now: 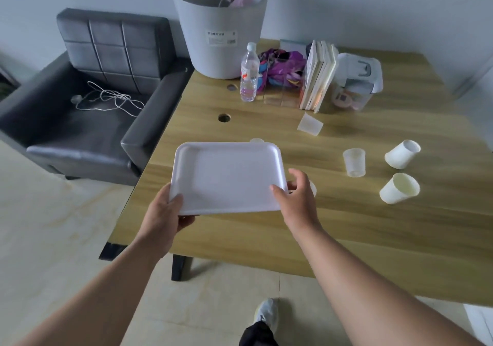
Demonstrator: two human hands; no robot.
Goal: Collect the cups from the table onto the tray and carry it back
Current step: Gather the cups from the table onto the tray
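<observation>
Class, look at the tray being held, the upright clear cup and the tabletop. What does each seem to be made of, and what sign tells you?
Tray: probably white plastic or foam, matt; smooth moulded rim with rounded corners.
Clear cup: thin translucent plastic; the table shows through it.
Tabletop: wood or wood-look laminate, satin; grain streaks and soft glare, so which one stays open.

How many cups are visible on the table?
6: clear cup lying near the books; clear cup upright; two white cups right; two partly hidden behind the tray.

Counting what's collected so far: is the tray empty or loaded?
Empty: the white tray shows only its bare surface; no cups on it.
</observation>
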